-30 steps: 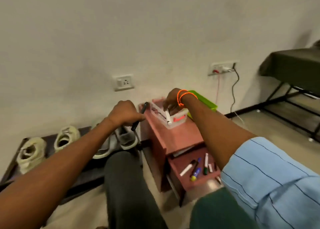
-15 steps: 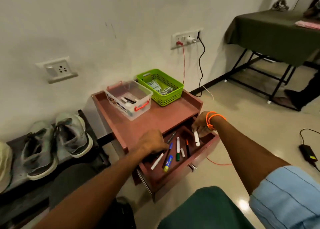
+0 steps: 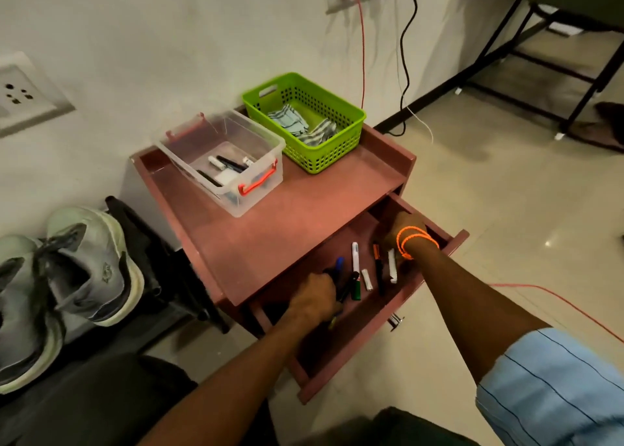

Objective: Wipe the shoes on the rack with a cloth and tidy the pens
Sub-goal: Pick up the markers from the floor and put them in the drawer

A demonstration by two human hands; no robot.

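In the open drawer (image 3: 435,263), the left hand (image 3: 315,298) curls around dark pens (image 3: 341,277), its fingers mostly hidden. The right hand (image 3: 403,226) reaches toward the drawer's back; its grasp cannot be told. More pens lie in the clear box (image 3: 223,165) on the surface.

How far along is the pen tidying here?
Partly done: a few pens already lie in the clear box on the cabinet. In hand: the left hand grips pens in the open drawer; the right hand reaches in. Left: several loose pens. Cloths sit in the green basket.
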